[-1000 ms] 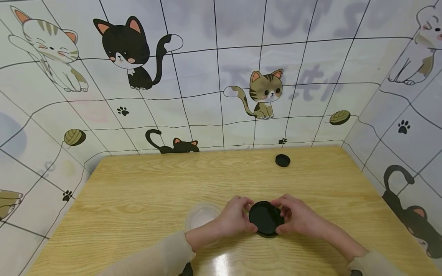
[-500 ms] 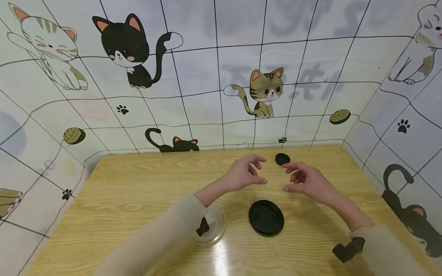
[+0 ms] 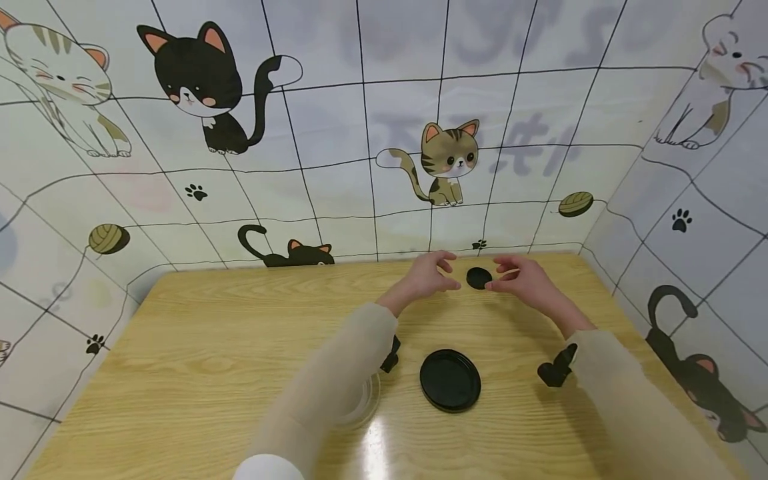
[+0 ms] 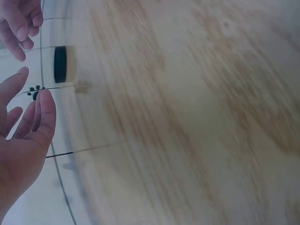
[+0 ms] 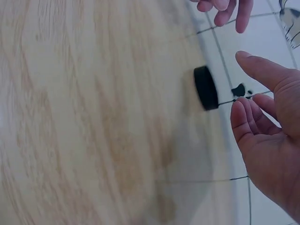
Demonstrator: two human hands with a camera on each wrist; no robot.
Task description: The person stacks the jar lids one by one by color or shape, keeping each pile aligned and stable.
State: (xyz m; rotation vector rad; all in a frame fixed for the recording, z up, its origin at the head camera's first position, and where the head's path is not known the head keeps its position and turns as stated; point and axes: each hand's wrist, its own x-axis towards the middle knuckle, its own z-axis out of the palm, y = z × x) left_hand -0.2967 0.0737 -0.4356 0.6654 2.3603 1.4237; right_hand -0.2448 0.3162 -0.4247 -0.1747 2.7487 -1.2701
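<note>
Near the back edge of the table, a small black round cap (image 3: 479, 278) lies between my two hands. Its low side wall shows in the left wrist view (image 4: 60, 64) and the right wrist view (image 5: 205, 88). To its left hovers my left hand (image 3: 425, 275), thumb and fingers apart and loosely bent, holding nothing. My right hand (image 3: 528, 283) is close on the cap's right side, thumb and fingers parted; whether the thumb touches the cap I cannot tell. A larger black round lid (image 3: 450, 380) lies flat nearer the front.
A clear round plastic piece (image 3: 373, 407) lies left of the large lid, partly covered by my left sleeve (image 3: 324, 380). The wooden table (image 3: 228, 360) meets cat-patterned walls (image 3: 336, 187) at the back and sides. Dark wrist-mounted devices (image 3: 557, 368) hang under both sleeves.
Both hands have let go of the large black lid and moved away from me toward the small cap, one on each side. The view has shifted slightly rightward.
</note>
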